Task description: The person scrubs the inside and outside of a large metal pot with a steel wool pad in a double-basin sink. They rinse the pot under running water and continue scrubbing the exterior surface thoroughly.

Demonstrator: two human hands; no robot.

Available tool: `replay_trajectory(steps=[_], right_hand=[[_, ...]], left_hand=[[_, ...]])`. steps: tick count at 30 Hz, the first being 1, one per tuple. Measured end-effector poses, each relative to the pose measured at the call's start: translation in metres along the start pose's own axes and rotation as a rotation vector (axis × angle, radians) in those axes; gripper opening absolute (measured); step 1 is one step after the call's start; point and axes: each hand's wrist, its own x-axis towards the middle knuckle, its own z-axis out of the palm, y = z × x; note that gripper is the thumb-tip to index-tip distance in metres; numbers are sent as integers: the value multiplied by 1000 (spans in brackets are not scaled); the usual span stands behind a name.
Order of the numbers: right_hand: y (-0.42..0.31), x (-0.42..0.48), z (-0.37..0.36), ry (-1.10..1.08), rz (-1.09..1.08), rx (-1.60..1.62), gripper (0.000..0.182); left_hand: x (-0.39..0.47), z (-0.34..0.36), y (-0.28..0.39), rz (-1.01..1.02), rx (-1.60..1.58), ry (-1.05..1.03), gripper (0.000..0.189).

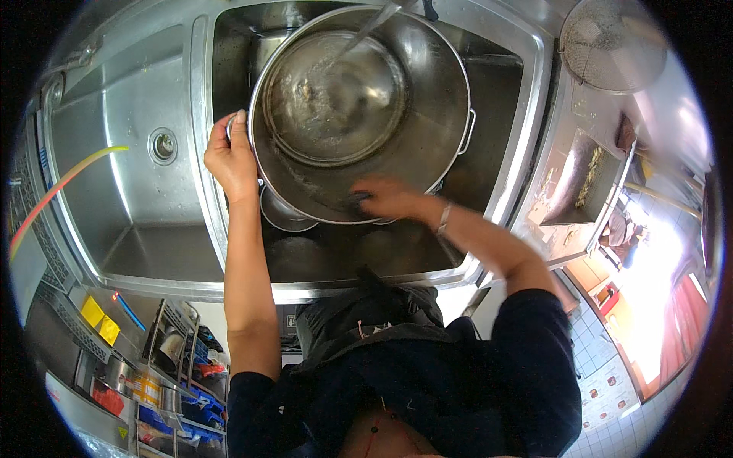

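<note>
A large stainless steel pot (435, 114) rests in the right sink basin (492, 172), its open mouth facing up towards me. From the top of the view a stream of water (369, 31) runs into it, and rippling water covers the round bottom. My left hand (232, 157) grips the pot's left loop handle (230, 127), thumb on top. Inside the near wall, my right hand (383, 197) is blurred, its fingers curled around a small dark thing (362, 196), possibly a scrubber. Under the pot's near-left rim sits a smaller metal bowl or pan (286, 214), partly hidden.
The left sink basin (160, 212) has a drain (164, 145); a yellow-red hose (69, 174) curves over its left side. At right are a round wire-mesh strainer (613, 46) and a metal tray (578, 183) with food scraps. A loaded shelf rack (172, 389) stands lower left.
</note>
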Motion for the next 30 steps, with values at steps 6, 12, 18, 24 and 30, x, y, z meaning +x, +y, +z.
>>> replay_trajectory(steps=[6,12,18,24,30], right_hand=[[61,46,-157,226,138,-1471,43],[107,104,-36,587,684,-911,55],[12,122,43,311,353,241,58],[-33,75,39,331,-142,598,45],[63,21,-78,63,314,-971,44]], left_hand=[[-14,2,13,117,88,-21,17],[-21,12,9,110,96,37,14],[-34,24,0,115,121,44,15],[-26,19,-3,146,112,43,15],[-16,5,8,108,86,10,16]])
